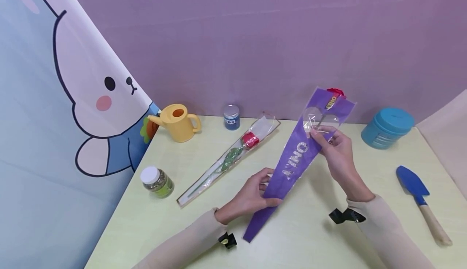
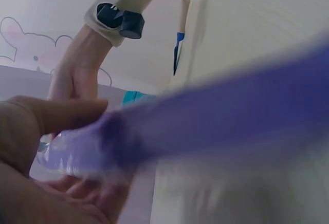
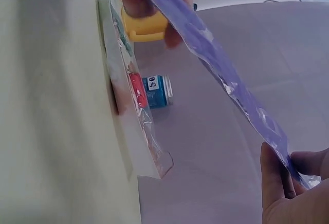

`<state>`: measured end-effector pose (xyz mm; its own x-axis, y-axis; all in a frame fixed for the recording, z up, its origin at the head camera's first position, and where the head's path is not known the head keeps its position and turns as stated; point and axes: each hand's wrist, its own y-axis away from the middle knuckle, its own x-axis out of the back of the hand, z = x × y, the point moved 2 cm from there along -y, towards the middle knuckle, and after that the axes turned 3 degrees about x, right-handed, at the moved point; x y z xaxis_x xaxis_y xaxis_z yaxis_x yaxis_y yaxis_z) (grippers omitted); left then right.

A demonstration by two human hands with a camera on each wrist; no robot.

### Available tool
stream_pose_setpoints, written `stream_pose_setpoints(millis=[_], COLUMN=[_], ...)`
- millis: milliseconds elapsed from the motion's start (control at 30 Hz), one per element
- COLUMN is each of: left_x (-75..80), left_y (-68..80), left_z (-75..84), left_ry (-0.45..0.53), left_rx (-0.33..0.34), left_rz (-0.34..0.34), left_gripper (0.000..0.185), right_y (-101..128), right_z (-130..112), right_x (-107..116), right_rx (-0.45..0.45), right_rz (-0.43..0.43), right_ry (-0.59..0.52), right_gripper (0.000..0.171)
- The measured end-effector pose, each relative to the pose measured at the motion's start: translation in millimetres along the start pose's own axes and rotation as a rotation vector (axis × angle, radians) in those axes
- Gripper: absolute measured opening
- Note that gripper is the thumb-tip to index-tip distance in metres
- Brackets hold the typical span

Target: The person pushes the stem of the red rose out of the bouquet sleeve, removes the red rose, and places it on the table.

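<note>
Both hands hold a long, tapering purple flower sleeve (image 1: 281, 180) tilted above the table, its narrow end toward the person. Red petals (image 1: 336, 92) show at its wide top, and a clear heart-shaped window sits below them. My left hand (image 1: 251, 194) grips the lower part, thumb across the front and fingers behind. Up by the window, my right hand (image 1: 337, 149) pinches the right edge between thumb and fingers. In the right wrist view the sleeve (image 3: 226, 75) appears edge-on. To the left lies a second wrapped rose (image 1: 249, 140) in a clear sleeve with a white backing.
A yellow watering can (image 1: 180, 125), a small blue jar (image 1: 231, 119) and a teal tub (image 1: 386, 127) stand along the back. At left is a white-capped bottle (image 1: 158, 183). A blue trowel (image 1: 414, 184) with a wooden handle lies at right. Purple cloth (image 1: 270, 46) hangs behind.
</note>
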<state>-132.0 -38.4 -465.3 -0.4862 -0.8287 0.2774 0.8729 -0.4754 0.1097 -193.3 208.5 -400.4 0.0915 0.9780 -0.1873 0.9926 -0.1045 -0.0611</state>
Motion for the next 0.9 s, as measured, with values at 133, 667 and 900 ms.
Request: stream_pose_setpoints(millis=[133, 667, 900], left_x=[5.0, 4.8, 1.3], left_y=[-3.3, -11.9, -11.9], left_z=[5.1, 12.6, 6.6], left_ry=[0.026, 0.109, 0.147], left_rx=[-0.037, -0.056, -0.064], left_rz=[0.030, 0.084, 0.025], left_gripper=[0.076, 0.058, 0.061], right_y=[1.7, 8.4, 6.1], right_z=[3.5, 6.6, -2.1], right_x=[-3.2, -7.4, 5.1], right_rx=[-0.021, -0.024, -0.045], right_rz=[-0.014, -0.012, -0.033], right_ry=[0.026, 0.128, 0.091], right_gripper=[0.019, 0.028, 0.040])
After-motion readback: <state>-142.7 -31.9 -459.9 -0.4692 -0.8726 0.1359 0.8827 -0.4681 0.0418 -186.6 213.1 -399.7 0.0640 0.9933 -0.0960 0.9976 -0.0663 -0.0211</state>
